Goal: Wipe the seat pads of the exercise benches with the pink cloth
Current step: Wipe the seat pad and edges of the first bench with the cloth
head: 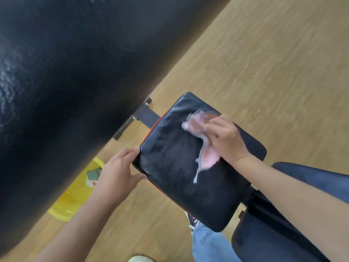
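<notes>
A black seat pad [175, 167] with a red side seam lies in the middle of the view, streaked with damp marks. My right hand [226, 137] presses the pink cloth [200, 125] flat on the pad's far right part; the cloth is blurred and trails down under my palm. My left hand [117, 171] grips the pad's left corner, thumb on the front edge. A large black padded surface [62, 76] fills the upper left, very close to the camera.
A yellow basin [75, 201] with water and a green cloth stands on the wooden floor [264, 63] at the left, partly hidden. Black bench frame bars [143, 115] stick out behind the pad. Another dark pad [264, 239], my jeans leg and shoes are below.
</notes>
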Action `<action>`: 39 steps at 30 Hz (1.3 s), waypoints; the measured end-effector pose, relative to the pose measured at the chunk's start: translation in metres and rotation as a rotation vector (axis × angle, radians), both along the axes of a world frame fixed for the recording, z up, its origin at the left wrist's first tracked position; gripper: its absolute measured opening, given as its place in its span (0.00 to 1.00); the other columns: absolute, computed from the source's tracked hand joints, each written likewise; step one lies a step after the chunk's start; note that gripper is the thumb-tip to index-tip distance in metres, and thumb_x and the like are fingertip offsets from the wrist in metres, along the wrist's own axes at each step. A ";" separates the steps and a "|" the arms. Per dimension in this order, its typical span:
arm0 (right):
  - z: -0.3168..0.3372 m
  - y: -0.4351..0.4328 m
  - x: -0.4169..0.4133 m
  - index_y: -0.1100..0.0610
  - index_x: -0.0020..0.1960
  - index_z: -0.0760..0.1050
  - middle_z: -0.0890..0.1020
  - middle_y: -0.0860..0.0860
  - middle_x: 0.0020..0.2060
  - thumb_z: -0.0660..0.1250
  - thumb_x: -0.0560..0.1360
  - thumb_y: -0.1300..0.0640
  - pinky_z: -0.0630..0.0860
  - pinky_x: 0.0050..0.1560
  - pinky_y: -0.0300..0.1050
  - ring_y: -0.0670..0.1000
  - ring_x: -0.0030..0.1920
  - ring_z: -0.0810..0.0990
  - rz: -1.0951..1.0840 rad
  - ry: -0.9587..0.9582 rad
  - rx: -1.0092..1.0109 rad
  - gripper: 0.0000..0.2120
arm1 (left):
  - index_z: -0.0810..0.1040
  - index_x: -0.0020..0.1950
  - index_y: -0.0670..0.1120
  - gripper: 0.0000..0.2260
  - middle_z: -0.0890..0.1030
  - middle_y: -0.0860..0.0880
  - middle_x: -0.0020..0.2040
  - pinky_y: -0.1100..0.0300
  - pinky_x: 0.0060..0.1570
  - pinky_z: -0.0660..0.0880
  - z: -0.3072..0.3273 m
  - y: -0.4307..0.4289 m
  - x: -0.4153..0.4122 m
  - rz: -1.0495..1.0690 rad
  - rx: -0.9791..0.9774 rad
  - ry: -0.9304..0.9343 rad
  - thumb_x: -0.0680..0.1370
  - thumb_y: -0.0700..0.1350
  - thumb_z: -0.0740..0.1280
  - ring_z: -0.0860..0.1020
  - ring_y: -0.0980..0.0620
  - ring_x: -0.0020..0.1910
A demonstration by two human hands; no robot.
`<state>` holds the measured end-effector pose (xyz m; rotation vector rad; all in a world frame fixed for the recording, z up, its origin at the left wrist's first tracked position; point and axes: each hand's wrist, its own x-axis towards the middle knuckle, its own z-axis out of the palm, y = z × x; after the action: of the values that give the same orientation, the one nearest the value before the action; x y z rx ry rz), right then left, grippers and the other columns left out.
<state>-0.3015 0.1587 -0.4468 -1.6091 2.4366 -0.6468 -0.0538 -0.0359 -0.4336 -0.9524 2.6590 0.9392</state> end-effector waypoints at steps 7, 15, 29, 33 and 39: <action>0.005 -0.003 0.125 0.62 0.39 0.81 0.78 0.53 0.34 0.64 0.77 0.67 0.77 0.38 0.50 0.53 0.36 0.76 0.071 -0.033 -0.140 0.11 | 0.76 0.71 0.49 0.35 0.79 0.55 0.59 0.58 0.53 0.76 0.004 0.001 0.000 0.013 0.001 0.009 0.66 0.50 0.82 0.80 0.49 0.56; 0.004 0.019 -0.016 0.63 0.46 0.84 0.85 0.54 0.45 0.65 0.81 0.64 0.79 0.49 0.48 0.58 0.44 0.80 -0.202 0.171 -0.125 0.10 | 0.79 0.68 0.48 0.33 0.81 0.51 0.56 0.53 0.48 0.75 0.001 0.002 -0.009 0.007 -0.091 -0.083 0.64 0.50 0.83 0.80 0.44 0.55; 0.014 0.053 0.071 0.63 0.43 0.82 0.80 0.51 0.37 0.68 0.76 0.65 0.78 0.46 0.51 0.50 0.38 0.74 -0.524 -0.071 0.038 0.05 | 0.79 0.61 0.45 0.23 0.79 0.49 0.47 0.53 0.42 0.71 0.021 0.010 -0.025 -0.062 -0.148 -0.225 0.69 0.48 0.79 0.75 0.45 0.46; 0.017 0.071 0.120 0.63 0.50 0.84 0.85 0.55 0.47 0.69 0.78 0.69 0.78 0.42 0.49 0.55 0.40 0.80 0.354 0.053 -0.030 0.06 | 0.78 0.64 0.44 0.25 0.82 0.46 0.53 0.49 0.47 0.75 0.021 0.012 -0.024 -0.073 -0.177 -0.249 0.70 0.49 0.79 0.79 0.40 0.53; -0.004 0.075 0.009 0.63 0.53 0.86 0.86 0.56 0.48 0.71 0.74 0.67 0.81 0.51 0.55 0.57 0.52 0.81 -0.456 0.101 -0.120 0.09 | 0.79 0.64 0.42 0.26 0.82 0.44 0.53 0.46 0.50 0.76 0.021 0.016 -0.024 -0.052 -0.191 -0.239 0.69 0.48 0.79 0.78 0.38 0.54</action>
<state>-0.2930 0.2338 -0.4511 -1.1440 2.9201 -0.8037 -0.0782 -0.0200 -0.4123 -0.9605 2.5868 0.5298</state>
